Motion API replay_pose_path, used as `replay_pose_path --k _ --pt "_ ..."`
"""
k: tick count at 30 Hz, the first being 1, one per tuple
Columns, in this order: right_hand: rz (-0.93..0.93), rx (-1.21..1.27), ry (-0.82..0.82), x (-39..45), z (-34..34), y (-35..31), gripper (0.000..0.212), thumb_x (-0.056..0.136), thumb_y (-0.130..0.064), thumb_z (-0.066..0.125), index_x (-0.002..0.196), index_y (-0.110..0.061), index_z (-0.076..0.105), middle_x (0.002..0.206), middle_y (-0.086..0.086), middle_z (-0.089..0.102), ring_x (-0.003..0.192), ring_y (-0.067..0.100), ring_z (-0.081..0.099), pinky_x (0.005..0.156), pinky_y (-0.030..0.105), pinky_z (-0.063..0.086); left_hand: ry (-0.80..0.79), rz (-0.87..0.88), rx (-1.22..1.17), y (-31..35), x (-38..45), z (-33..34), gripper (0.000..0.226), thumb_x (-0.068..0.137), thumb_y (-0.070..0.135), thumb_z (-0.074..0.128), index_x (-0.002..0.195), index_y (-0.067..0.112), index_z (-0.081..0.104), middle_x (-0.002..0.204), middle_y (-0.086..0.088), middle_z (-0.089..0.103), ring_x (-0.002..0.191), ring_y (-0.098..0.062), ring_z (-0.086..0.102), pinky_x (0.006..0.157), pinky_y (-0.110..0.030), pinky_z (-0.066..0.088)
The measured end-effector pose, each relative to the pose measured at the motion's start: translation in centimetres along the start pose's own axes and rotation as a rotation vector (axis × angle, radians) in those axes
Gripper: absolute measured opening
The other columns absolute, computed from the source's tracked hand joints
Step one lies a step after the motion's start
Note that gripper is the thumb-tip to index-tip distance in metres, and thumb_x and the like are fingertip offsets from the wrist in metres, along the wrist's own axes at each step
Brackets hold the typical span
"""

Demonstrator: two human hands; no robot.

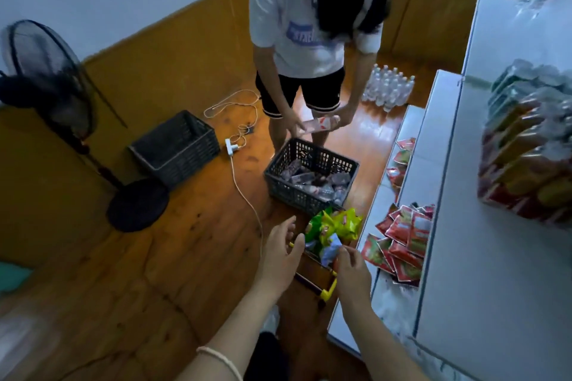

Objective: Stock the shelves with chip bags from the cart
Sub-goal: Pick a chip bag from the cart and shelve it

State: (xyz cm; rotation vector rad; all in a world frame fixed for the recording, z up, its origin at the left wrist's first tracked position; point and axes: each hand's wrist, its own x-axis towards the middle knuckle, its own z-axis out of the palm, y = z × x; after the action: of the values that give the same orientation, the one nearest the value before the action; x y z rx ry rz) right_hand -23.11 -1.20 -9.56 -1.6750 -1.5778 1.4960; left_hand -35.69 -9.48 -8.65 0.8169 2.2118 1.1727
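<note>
Chip bags: a heap of green and yellow chip bags (335, 226) fills the small cart (328, 289) on the floor, straight ahead of both hands and just beside the foot of the shelves (439, 164).
Key relation: the pale blue bag (330, 249) lies at the near edge of the heap, its long axis running roughly away from the person; the shelves stand to the right, so a lifted bag would travel rightward.
Right hand: the right hand (353, 272) is the nearer one, its fingers pinching the near end of the pale blue bag.
Left hand: the left hand (283, 252) hovers with fingers spread and relaxed at the left flank of the heap, holding nothing; whether a fingertip brushes a bag I cannot tell.
Materials: the bags look glossy, puffed and crinkly, likely light and slippery; the cart shows yellow plastic fittings.
Shelves: white, flat and stepped, with flat red packets (402, 241) fanned on the low tier.
Nearby: a dark latticed plastic crate (309, 175) of wrapped goods sits beyond the cart, another person (309, 40) bent over it.
</note>
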Motion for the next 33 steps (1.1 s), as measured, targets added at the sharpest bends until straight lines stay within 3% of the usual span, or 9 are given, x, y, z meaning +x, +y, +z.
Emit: replay_pose_path --k 3,6,9,17,23,26,28,33 --pt "0.041 -0.013 0.050 3.4 1.6 -0.8 0.023 0.099 -0.028 0.044 0.100 -0.015 0.063 0.086 0.006 0.062 0.087 0.027 0.057 0.068 0.033 0.038 -0.070 0.006 -0.034 -0.6 4.6 0.0 0.044 0.099 0.038 0.050 0.142 0.028 0.046 0.128 0.009 0.051 0.115 -0.003 0.052 0.092 -0.018 0.043" --pt "0.140 -0.003 0.134 6.4 2.9 -1.0 0.024 0.099 -0.030 0.045 0.102 -0.015 0.063 0.091 0.008 0.063 0.090 0.029 0.058 0.072 0.035 0.042 -0.162 0.020 0.010 -1.3 9.1 0.0 0.043 0.099 0.032 0.051 0.141 0.025 0.046 0.125 0.007 0.052 0.112 -0.003 0.051 0.084 -0.007 0.036" --pt "0.217 0.018 0.205 9.1 3.8 -0.7 0.017 0.098 -0.029 0.046 0.098 -0.021 0.061 0.095 0.007 0.064 0.093 0.026 0.057 0.079 0.036 0.044 -0.252 0.023 0.024 -2.4 13.2 0.7 0.043 0.099 0.033 0.051 0.142 0.026 0.045 0.126 0.008 0.051 0.111 -0.001 0.050 0.084 -0.008 0.035" --pt "0.360 0.021 0.256 15.1 5.1 4.0 0.023 0.097 -0.027 0.048 0.110 -0.012 0.061 0.099 0.008 0.062 0.097 0.028 0.057 0.076 0.031 0.038 -0.442 -0.035 0.093 -7.0 18.9 6.3 0.046 0.099 0.037 0.050 0.143 0.025 0.045 0.130 0.004 0.052 0.117 -0.009 0.053 0.095 -0.028 0.048" --pt "0.415 0.028 0.220 21.4 7.0 10.0 0.026 0.098 -0.026 0.048 0.117 -0.014 0.059 0.106 0.001 0.061 0.099 0.018 0.056 0.080 0.027 0.038 -0.525 -0.044 0.175 -12.4 20.6 12.4 0.046 0.098 0.037 0.052 0.142 0.025 0.046 0.129 0.006 0.053 0.121 -0.008 0.053 0.100 -0.039 0.049" --pt "0.467 0.045 0.223 24.4 8.5 13.8 0.029 0.097 -0.027 0.050 0.121 -0.014 0.058 0.110 0.000 0.062 0.100 0.014 0.055 0.080 0.025 0.038 -0.612 0.014 0.290 -16.0 20.6 15.4 0.048 0.098 0.032 0.052 0.144 0.023 0.043 0.136 0.006 0.050 0.128 -0.006 0.046 0.107 -0.025 0.040" --pt "0.470 0.014 0.213 26.2 9.3 16.4 0.031 0.096 -0.027 0.052 0.124 -0.014 0.057 0.114 0.000 0.061 0.101 0.012 0.054 0.081 0.021 0.037 -0.696 0.081 0.371 -18.5 20.6 17.2 0.051 0.099 0.034 0.051 0.147 0.024 0.038 0.138 0.012 0.045 0.129 0.001 0.041 0.103 -0.012 0.033" --pt "0.483 -0.005 0.186 30.0 10.7 22.9 0.045 0.093 -0.028 0.055 0.136 -0.018 0.047 0.134 0.001 0.053 0.123 0.017 0.050 0.097 0.025 0.039 -0.734 0.088 0.421 -23.7 22.2 22.7 0.052 0.099 0.031 0.053 0.147 0.025 0.036 0.136 0.017 0.042 0.123 0.016 0.031 0.099 0.004 0.019"
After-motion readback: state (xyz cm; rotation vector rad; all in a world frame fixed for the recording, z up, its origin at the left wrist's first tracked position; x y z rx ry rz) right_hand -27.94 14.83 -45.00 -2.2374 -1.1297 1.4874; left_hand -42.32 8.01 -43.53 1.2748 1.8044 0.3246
